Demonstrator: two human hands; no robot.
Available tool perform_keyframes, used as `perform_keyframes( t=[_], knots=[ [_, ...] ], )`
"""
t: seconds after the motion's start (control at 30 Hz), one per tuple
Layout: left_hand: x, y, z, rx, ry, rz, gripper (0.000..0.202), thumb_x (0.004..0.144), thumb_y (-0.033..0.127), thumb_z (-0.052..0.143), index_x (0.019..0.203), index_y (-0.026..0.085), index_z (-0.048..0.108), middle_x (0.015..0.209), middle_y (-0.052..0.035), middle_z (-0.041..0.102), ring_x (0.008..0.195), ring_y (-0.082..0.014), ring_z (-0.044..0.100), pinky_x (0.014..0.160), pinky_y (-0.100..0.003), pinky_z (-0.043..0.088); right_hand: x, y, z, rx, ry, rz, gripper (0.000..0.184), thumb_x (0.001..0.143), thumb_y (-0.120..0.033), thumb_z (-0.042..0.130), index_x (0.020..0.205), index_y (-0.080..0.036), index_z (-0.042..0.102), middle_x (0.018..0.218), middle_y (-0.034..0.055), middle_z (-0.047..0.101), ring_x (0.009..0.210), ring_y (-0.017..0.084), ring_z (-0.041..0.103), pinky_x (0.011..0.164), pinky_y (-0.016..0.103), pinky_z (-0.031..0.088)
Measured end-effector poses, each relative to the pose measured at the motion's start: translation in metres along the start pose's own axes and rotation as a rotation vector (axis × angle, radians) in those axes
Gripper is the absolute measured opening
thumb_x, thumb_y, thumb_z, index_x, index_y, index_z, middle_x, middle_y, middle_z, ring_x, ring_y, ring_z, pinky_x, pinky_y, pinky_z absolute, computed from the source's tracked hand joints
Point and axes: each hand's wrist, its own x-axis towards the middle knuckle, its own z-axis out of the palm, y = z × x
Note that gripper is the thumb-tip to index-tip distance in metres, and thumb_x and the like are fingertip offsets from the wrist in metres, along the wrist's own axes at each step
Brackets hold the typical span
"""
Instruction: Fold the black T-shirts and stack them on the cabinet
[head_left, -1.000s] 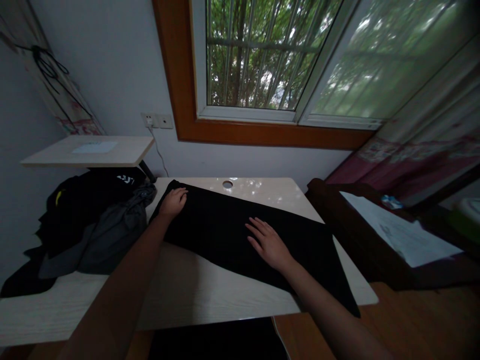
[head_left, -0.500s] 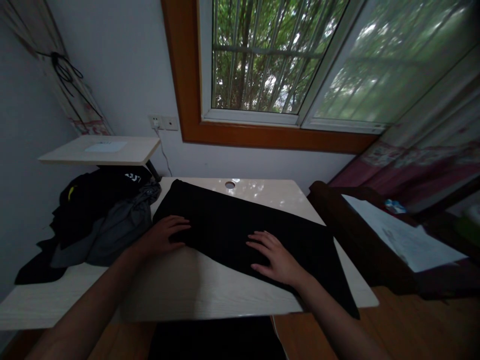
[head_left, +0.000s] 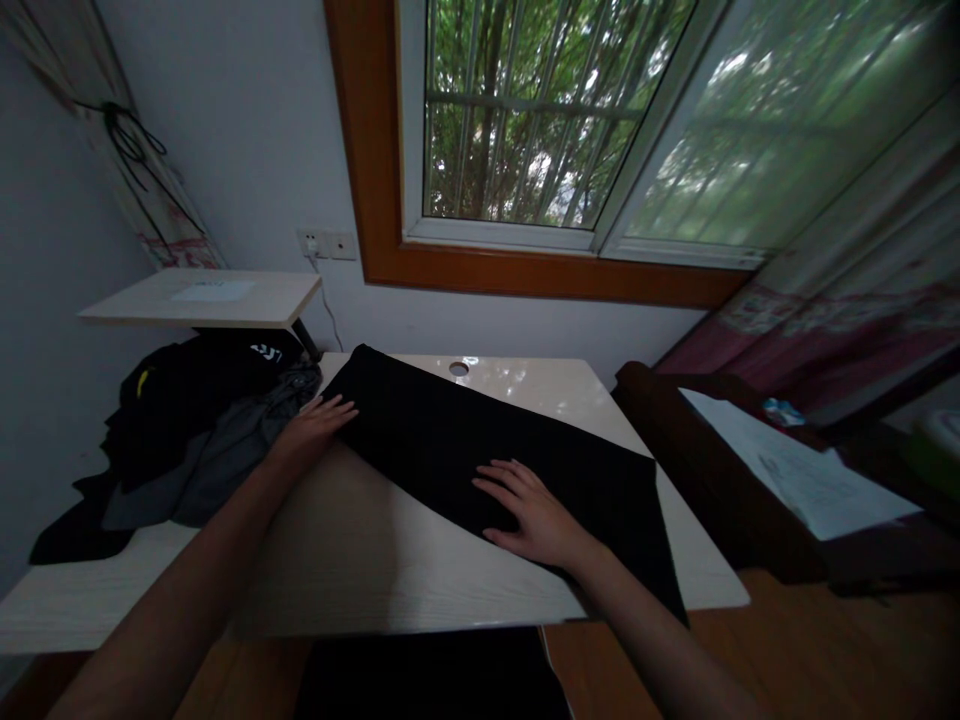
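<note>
A black garment (head_left: 442,430), perhaps folded trousers, lies flattened slantwise across the pale wooden desk (head_left: 322,560). Its exact kind cannot be made out in the dark cloth. My left hand (head_left: 311,425) rests on the garment's left end, fingers stretched out and apart. On the cloth's front edge, right of its middle, lies my right hand (head_left: 529,510), also with fingers spread. Neither hand grips the fabric. The garment's right end reaches the desk's front edge, partly behind my right forearm.
A heap of black and grey clothes (head_left: 202,430) fills the desk's left side, beneath a small raised shelf (head_left: 277,310) with a paper on it. At the right stands dark brown furniture (head_left: 720,480) bearing a large white sheet (head_left: 802,470). A window (head_left: 555,120) is behind the desk.
My left hand has moved left and away from me, and the garment's left end has shifted with its corner farther back. The garment and my right hand have slid slightly left.
</note>
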Motion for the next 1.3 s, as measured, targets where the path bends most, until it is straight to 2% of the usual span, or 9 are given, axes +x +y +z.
perform_keyframes(
  t=[0.13, 0.23, 0.33, 0.43, 0.63, 0.87, 1.03, 1.17, 1.3],
  knots=[
    [0.022, -0.007, -0.002, 0.091, 0.106, -0.176, 0.062, 0.083, 0.005, 0.041, 0.138, 0.025, 0.063, 0.153, -0.0048, 0.053, 0.153, -0.0259, 0.03, 0.123, -0.052, 0.027, 0.011, -0.009, 0.002, -0.003, 0.065, -0.004, 0.061, 0.087, -0.035, 0.07, 0.145, -0.026, 0.052, 0.149, 0.0113, 0.053, 0.142, 0.032, 0.043, 0.118, 0.056, 0.036],
    [0.034, -0.003, -0.001, 0.121, 0.137, -0.282, 0.06, 0.085, 0.005, 0.041, 0.136, 0.024, 0.066, 0.151, -0.0059, 0.055, 0.151, -0.0274, 0.034, 0.119, -0.05, 0.034, 0.013, -0.015, 0.001, -0.006, 0.091, 0.002, 0.04, 0.086, -0.032, 0.069, 0.124, -0.023, 0.063, 0.136, 0.012, 0.06, 0.131, 0.031, 0.052, 0.109, 0.052, 0.044],
    [0.037, 0.001, 0.001, 0.129, 0.146, -0.343, 0.058, 0.086, 0.007, 0.042, 0.135, 0.027, 0.066, 0.148, -0.0042, 0.058, 0.148, -0.0274, 0.039, 0.117, -0.051, 0.036, 0.009, -0.018, 0.0, -0.058, 0.041, 0.013, 0.016, 0.088, -0.032, 0.066, 0.101, -0.023, 0.066, 0.113, 0.0098, 0.065, 0.109, 0.027, 0.06, 0.098, 0.047, 0.05],
    [0.034, 0.002, 0.004, 0.135, 0.149, -0.341, 0.058, 0.088, 0.008, 0.041, 0.138, 0.027, 0.064, 0.148, -0.0053, 0.059, 0.148, -0.0272, 0.04, 0.117, -0.051, 0.035, 0.003, -0.018, 0.001, -0.097, -0.016, 0.009, 0.008, 0.089, -0.029, 0.063, 0.095, -0.023, 0.066, 0.095, 0.0062, 0.066, 0.094, 0.024, 0.062, 0.095, 0.042, 0.051],
    [0.029, 0.0, 0.008, 0.175, 0.162, -0.317, 0.057, 0.089, 0.009, 0.041, 0.14, 0.022, 0.063, 0.148, -0.0081, 0.059, 0.148, -0.0287, 0.04, 0.117, -0.05, 0.036, -0.006, -0.014, -0.002, -0.007, -0.055, 0.021, 0.012, 0.084, -0.011, 0.058, 0.087, -0.021, 0.064, 0.083, 0.003, 0.065, 0.079, 0.018, 0.06, 0.074, 0.028, 0.048],
    [0.03, -0.003, 0.013, 0.217, 0.177, -0.313, 0.057, 0.089, 0.006, 0.039, 0.139, 0.021, 0.063, 0.146, -0.0074, 0.06, 0.148, -0.028, 0.04, 0.117, -0.048, 0.037, -0.019, -0.016, -0.014, 0.195, -0.096, 0.065, 0.018, 0.076, -0.005, 0.058, 0.084, -0.021, 0.06, 0.078, -0.0015, 0.061, 0.07, 0.012, 0.057, 0.067, 0.023, 0.042],
    [0.03, -0.002, 0.014, 0.206, 0.186, -0.328, 0.058, 0.087, 0.004, 0.041, 0.138, 0.02, 0.063, 0.146, -0.0087, 0.06, 0.148, -0.0284, 0.04, 0.117, -0.05, 0.037, -0.019, -0.018, -0.013, 0.206, -0.162, 0.091, 0.014, 0.081, -0.012, 0.064, 0.091, -0.022, 0.064, 0.081, -0.0014, 0.062, 0.072, 0.013, 0.058, 0.068, 0.024, 0.042],
    [0.033, -0.002, 0.014, 0.193, 0.183, -0.341, 0.055, 0.088, 0.005, 0.042, 0.137, 0.019, 0.064, 0.146, -0.01, 0.06, 0.147, -0.0297, 0.041, 0.118, -0.05, 0.036, -0.02, -0.011, -0.013, 0.276, -0.148, 0.139, 0.016, 0.087, -0.029, 0.07, 0.1, -0.022, 0.065, 0.086, 0.0, 0.063, 0.076, 0.015, 0.06, 0.07, 0.026, 0.045],
    [0.038, -0.004, 0.017, 0.169, 0.191, -0.374, 0.054, 0.089, 0.006, 0.041, 0.134, 0.02, 0.066, 0.143, -0.0101, 0.063, 0.145, -0.03, 0.044, 0.117, -0.05, 0.037, -0.023, 0.009, -0.017, 0.332, -0.075, 0.209, 0.019, 0.099, -0.036, 0.057, 0.107, -0.022, 0.066, 0.088, 0.0022, 0.064, 0.08, 0.016, 0.062, 0.074, 0.028, 0.049]
  ],
)
